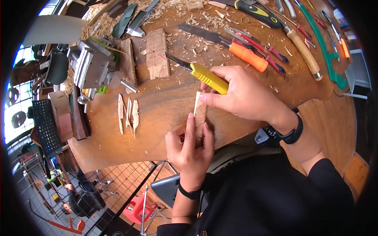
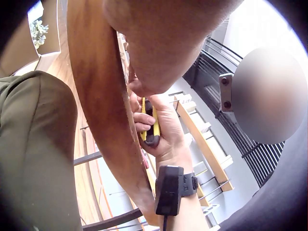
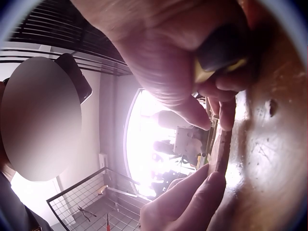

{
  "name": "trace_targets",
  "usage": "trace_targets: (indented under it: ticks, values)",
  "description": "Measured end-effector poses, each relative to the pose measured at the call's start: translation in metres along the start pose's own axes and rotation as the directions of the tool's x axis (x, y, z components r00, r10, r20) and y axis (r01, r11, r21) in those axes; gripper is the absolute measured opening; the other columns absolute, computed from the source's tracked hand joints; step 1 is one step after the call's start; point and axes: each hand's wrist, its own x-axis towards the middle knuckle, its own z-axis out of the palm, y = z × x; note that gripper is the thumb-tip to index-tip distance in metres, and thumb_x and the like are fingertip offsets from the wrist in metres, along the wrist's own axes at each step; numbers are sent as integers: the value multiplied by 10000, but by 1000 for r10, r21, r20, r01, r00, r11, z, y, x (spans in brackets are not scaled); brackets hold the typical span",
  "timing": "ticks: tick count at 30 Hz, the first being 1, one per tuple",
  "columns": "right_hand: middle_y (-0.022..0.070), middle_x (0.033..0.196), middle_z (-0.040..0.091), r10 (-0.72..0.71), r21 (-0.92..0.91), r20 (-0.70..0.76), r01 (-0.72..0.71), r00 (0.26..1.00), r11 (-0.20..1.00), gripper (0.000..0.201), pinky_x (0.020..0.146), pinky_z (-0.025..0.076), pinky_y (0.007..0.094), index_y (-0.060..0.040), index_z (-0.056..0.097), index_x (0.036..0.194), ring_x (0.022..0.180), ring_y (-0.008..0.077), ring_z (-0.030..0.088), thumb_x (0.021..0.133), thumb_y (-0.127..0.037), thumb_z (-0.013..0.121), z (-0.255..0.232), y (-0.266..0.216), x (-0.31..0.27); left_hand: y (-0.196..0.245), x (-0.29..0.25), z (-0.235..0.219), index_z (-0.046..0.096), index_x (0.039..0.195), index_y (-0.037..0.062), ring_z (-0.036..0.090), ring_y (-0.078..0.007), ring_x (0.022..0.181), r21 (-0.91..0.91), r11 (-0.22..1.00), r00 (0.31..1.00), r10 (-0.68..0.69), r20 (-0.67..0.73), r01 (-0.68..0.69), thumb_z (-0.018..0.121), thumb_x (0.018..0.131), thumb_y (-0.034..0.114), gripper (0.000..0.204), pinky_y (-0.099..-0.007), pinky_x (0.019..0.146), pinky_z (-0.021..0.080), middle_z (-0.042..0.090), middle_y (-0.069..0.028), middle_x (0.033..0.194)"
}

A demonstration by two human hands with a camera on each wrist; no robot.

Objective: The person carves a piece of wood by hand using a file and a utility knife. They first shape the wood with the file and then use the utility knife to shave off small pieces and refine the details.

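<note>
A small flat strip of light wood (image 1: 201,114) with faint pencil lines lies over the bench near its front edge. The left hand (image 1: 189,151) grips its lower end between fingers and thumb. At its upper end the right hand (image 1: 244,94) touches the wood with thumb and fingertips, and keeps a yellow utility knife (image 1: 212,80) in its grasp, the dark blade pointing up and left, away from the strip. In the left wrist view the knife (image 2: 155,126) lies in the right palm. The right wrist view shows both hands on the strip (image 3: 221,151).
Carved thin wood pieces (image 1: 121,114) lie to the left, near a metal vise (image 1: 92,67). A marked wood block (image 1: 157,53) is farther back. Orange-handled chisel (image 1: 248,57), files, pliers and a green saw (image 1: 325,51) lie at back right among shavings.
</note>
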Motion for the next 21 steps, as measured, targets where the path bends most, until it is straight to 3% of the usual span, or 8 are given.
trace_targets:
  ticks: [3,5,8,11,17,20,21]
  values:
    - [120,891,731,-13,64,-5,13,1000,998,329,782,531,318,35,694,1019,844,125,672,881,-245,798,1,6,0,2,-2,3,752,1196,21,583,-226,729,-1,1000,1000,17,4,-17,849,772,72,438,-326,621,501,591,-112,911]
    - [121,881,731,-1,105,-4,2,1000,995,318,779,532,318,39,694,1007,838,125,673,882,-236,793,-1,5,-1,4,-5,3,741,1199,-4,572,-198,756,-44,996,997,-75,20,76,828,816,63,398,-308,661,489,566,-112,948]
    - [111,818,714,27,17,5,-27,1000,999,298,746,527,319,37,696,966,778,129,657,876,-229,796,-4,1,-2,3,-7,4,734,1203,-17,567,-194,758,-63,995,997,-75,0,75,818,827,58,393,-309,664,486,560,-116,972]
    - [107,770,700,18,4,15,-18,1000,1000,274,706,514,322,33,697,940,721,128,632,879,-219,786,-3,2,0,3,-6,4,731,1195,-33,566,-199,756,-35,999,1000,-8,-20,7,811,827,51,385,-304,666,486,559,-120,960]
    - [91,748,698,0,-5,8,0,1000,1000,231,688,503,315,27,686,914,710,116,626,922,-200,731,-5,5,0,4,-7,4,725,1190,-55,590,-208,774,-56,998,999,-33,0,33,804,832,52,382,-303,680,492,585,-130,957]
    - [73,751,703,-8,109,10,7,1000,994,199,706,508,306,23,675,902,731,109,642,947,-170,696,-1,13,3,5,-6,4,721,1197,-60,600,-211,781,-66,997,999,-46,14,47,791,856,58,367,-299,683,495,596,-135,959]
    - [157,771,696,1,151,21,-4,1000,989,229,718,524,365,29,695,936,757,242,676,921,-200,696,-3,11,3,5,-6,3,721,1197,-60,600,-211,781,-66,997,999,-46,16,47,791,856,58,367,-299,683,495,596,-135,959]
